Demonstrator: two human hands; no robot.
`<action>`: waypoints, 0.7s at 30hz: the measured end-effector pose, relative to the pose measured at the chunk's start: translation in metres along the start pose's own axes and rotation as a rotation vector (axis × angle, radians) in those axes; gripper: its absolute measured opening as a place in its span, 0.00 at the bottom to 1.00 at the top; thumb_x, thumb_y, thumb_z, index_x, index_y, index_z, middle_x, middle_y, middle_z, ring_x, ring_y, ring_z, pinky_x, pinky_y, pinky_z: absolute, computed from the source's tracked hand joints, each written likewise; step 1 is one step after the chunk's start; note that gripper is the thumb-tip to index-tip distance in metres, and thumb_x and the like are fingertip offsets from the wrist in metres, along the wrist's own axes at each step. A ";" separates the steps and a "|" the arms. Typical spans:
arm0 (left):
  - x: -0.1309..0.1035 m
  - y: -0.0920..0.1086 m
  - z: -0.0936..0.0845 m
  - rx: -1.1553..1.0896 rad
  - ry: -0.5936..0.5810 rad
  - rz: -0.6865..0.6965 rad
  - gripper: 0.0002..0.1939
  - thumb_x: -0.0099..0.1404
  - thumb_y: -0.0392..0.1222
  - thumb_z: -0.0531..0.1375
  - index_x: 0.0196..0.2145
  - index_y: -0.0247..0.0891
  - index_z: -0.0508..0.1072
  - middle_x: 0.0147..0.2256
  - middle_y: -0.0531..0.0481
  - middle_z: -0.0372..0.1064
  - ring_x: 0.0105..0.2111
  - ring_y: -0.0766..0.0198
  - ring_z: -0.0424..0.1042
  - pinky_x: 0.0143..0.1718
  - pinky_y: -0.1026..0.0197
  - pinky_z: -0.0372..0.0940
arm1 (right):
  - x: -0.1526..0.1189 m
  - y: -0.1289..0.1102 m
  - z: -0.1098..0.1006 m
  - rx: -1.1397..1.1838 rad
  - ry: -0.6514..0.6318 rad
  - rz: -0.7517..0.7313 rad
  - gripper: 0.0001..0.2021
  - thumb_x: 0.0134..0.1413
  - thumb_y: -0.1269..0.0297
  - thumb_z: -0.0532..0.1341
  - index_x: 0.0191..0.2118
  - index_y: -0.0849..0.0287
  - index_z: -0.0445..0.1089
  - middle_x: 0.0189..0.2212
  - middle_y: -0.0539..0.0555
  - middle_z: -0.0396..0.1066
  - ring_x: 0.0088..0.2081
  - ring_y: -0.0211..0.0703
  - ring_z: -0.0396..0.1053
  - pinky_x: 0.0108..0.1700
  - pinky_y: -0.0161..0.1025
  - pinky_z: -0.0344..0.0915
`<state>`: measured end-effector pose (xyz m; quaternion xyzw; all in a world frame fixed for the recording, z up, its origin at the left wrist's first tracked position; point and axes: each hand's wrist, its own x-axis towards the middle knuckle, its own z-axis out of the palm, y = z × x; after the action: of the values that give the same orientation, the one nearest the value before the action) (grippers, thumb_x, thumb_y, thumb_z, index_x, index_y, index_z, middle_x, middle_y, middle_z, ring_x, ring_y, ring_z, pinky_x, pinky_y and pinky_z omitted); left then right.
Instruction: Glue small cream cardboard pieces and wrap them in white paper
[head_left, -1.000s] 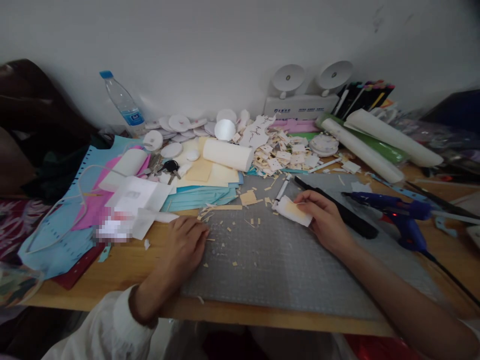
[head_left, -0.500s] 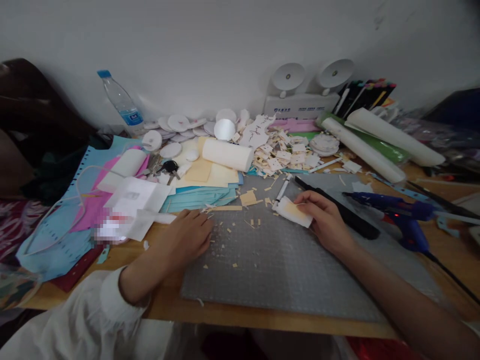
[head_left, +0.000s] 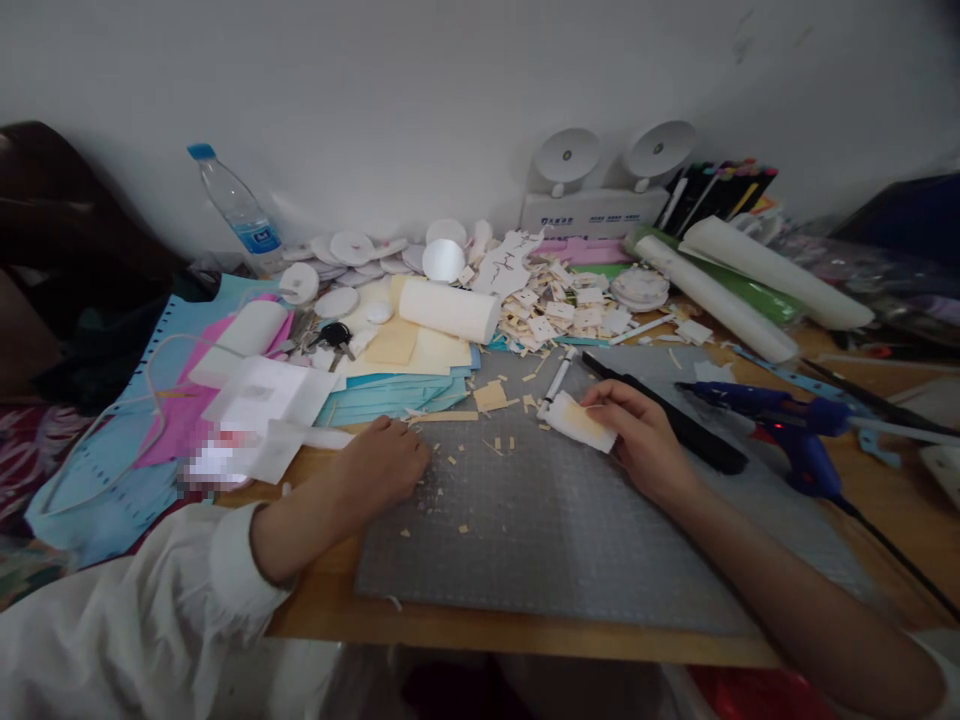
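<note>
Over the right half of the gray cutting mat (head_left: 570, 540), my right hand (head_left: 616, 425) pinches a small white piece (head_left: 581, 420) with a yellowish patch, thumb and fingers closed on its right end. Piece is tilted, its free end pointing left, near a slim white pen-like tool (head_left: 556, 380); contact between the two I cannot tell.

My left hand (head_left: 382, 465) lies palm down at the mat's left edge, fingers bent and drawn together. Whether anything is under them I cannot tell. White sleeve (head_left: 240, 565) at that wrist.

On the mat between the hands: small pale scraps (head_left: 491, 394), scattered, densest toward the far left. Right of the white piece, partly behind my right hand: a long black object (head_left: 705, 440). Farther right, a blue glue gun (head_left: 802, 440), nozzle toward the left, small red light lit, cord running off to the right.

Behind the mat on the wooden bench (head_left: 330, 590): a heap of small cream-colored pieces (head_left: 559, 310); to its left, a white roll (head_left: 448, 309). Light blue sheets (head_left: 397, 395) lie just beyond my left hand; keys (head_left: 335, 336) behind them. Clear bottle (head_left: 240, 215), blue cap, stands tilted in view near the wall.
</note>
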<state>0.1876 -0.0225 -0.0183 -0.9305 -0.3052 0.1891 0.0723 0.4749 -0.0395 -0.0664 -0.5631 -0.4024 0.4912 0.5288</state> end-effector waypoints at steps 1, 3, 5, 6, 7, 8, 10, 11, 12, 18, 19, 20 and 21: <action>0.001 0.000 0.000 0.004 -0.003 -0.004 0.04 0.61 0.28 0.57 0.31 0.34 0.69 0.31 0.43 0.73 0.36 0.52 0.72 0.35 0.54 0.60 | 0.000 0.000 0.000 0.000 0.000 -0.003 0.03 0.39 0.65 0.62 0.26 0.55 0.69 0.23 0.46 0.63 0.22 0.34 0.57 0.23 0.33 0.50; 0.002 -0.002 0.000 -0.003 -0.015 -0.012 0.05 0.60 0.27 0.57 0.31 0.33 0.69 0.31 0.42 0.73 0.36 0.51 0.72 0.35 0.54 0.60 | 0.000 0.001 0.000 -0.001 -0.001 -0.004 0.03 0.40 0.65 0.62 0.26 0.55 0.69 0.23 0.46 0.63 0.23 0.35 0.57 0.23 0.33 0.50; 0.002 -0.007 0.000 -0.048 -0.026 -0.012 0.03 0.60 0.28 0.58 0.31 0.34 0.69 0.32 0.42 0.72 0.36 0.51 0.72 0.35 0.55 0.60 | 0.000 0.001 0.000 -0.001 -0.005 0.001 0.03 0.40 0.65 0.62 0.27 0.55 0.69 0.23 0.46 0.63 0.23 0.35 0.57 0.23 0.33 0.50; 0.001 -0.010 0.001 -0.088 -0.028 -0.011 0.03 0.60 0.30 0.58 0.30 0.34 0.68 0.31 0.43 0.71 0.36 0.53 0.71 0.36 0.55 0.60 | 0.000 0.001 0.000 -0.001 -0.007 0.004 0.03 0.40 0.65 0.62 0.27 0.55 0.69 0.22 0.46 0.62 0.22 0.34 0.57 0.22 0.33 0.50; 0.000 -0.014 0.002 -0.139 -0.023 -0.010 0.03 0.62 0.31 0.57 0.30 0.35 0.67 0.31 0.44 0.71 0.34 0.54 0.71 0.36 0.56 0.60 | 0.000 0.002 0.000 -0.001 -0.007 0.008 0.03 0.40 0.65 0.62 0.27 0.55 0.69 0.22 0.45 0.62 0.22 0.34 0.57 0.22 0.33 0.50; -0.002 -0.018 0.002 -0.199 -0.014 -0.006 0.05 0.63 0.32 0.55 0.29 0.35 0.67 0.30 0.45 0.70 0.33 0.57 0.70 0.35 0.57 0.59 | 0.000 0.001 0.000 -0.003 -0.007 0.010 0.03 0.41 0.65 0.62 0.27 0.55 0.68 0.22 0.45 0.62 0.22 0.34 0.56 0.22 0.33 0.50; -0.007 -0.025 0.004 -0.329 0.021 -0.008 0.09 0.66 0.34 0.52 0.28 0.36 0.65 0.29 0.48 0.68 0.31 0.60 0.67 0.34 0.59 0.59 | 0.000 0.001 0.000 -0.008 -0.002 0.013 0.03 0.41 0.65 0.62 0.27 0.55 0.68 0.22 0.45 0.62 0.21 0.34 0.56 0.22 0.33 0.49; -0.010 -0.028 0.004 -0.385 0.045 -0.020 0.09 0.67 0.35 0.50 0.28 0.36 0.64 0.29 0.48 0.67 0.30 0.61 0.66 0.33 0.60 0.58 | 0.001 0.001 0.000 -0.011 -0.001 0.014 0.03 0.41 0.65 0.62 0.27 0.55 0.68 0.21 0.45 0.62 0.21 0.34 0.56 0.22 0.33 0.49; -0.014 -0.030 0.005 -0.431 0.072 -0.037 0.10 0.67 0.35 0.50 0.28 0.37 0.64 0.29 0.49 0.66 0.30 0.61 0.65 0.32 0.61 0.57 | 0.001 0.001 0.001 -0.015 0.000 0.015 0.03 0.41 0.65 0.62 0.27 0.55 0.69 0.22 0.45 0.62 0.21 0.34 0.57 0.22 0.33 0.50; -0.029 -0.034 0.007 -0.535 0.202 -0.186 0.12 0.68 0.39 0.47 0.27 0.38 0.62 0.26 0.52 0.62 0.28 0.62 0.62 0.31 0.60 0.55 | 0.001 0.001 0.000 -0.020 0.001 0.003 0.03 0.40 0.65 0.62 0.27 0.55 0.69 0.24 0.46 0.64 0.23 0.35 0.58 0.23 0.34 0.51; -0.031 -0.034 0.008 -0.518 0.210 -0.206 0.12 0.68 0.39 0.47 0.26 0.38 0.62 0.25 0.52 0.61 0.28 0.63 0.61 0.31 0.60 0.55 | 0.001 0.002 0.000 -0.019 -0.001 0.000 0.03 0.41 0.65 0.62 0.27 0.55 0.69 0.24 0.46 0.64 0.23 0.35 0.59 0.23 0.34 0.52; -0.032 -0.033 0.008 -0.485 0.216 -0.231 0.12 0.68 0.39 0.47 0.26 0.38 0.62 0.25 0.52 0.61 0.27 0.63 0.61 0.31 0.60 0.55 | 0.001 0.002 -0.001 -0.020 -0.006 0.001 0.03 0.42 0.65 0.62 0.27 0.55 0.69 0.25 0.46 0.64 0.23 0.35 0.59 0.23 0.34 0.52; -0.034 -0.033 0.008 -0.441 0.229 -0.262 0.12 0.67 0.39 0.47 0.26 0.38 0.61 0.25 0.52 0.61 0.27 0.62 0.61 0.32 0.59 0.55 | 0.000 0.002 -0.002 -0.021 -0.015 0.001 0.03 0.42 0.65 0.63 0.27 0.55 0.69 0.25 0.46 0.64 0.24 0.35 0.59 0.23 0.33 0.52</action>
<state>0.1413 -0.0163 -0.0070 -0.8918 -0.4463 0.0007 -0.0740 0.4764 -0.0401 -0.0681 -0.5652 -0.4111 0.4914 0.5197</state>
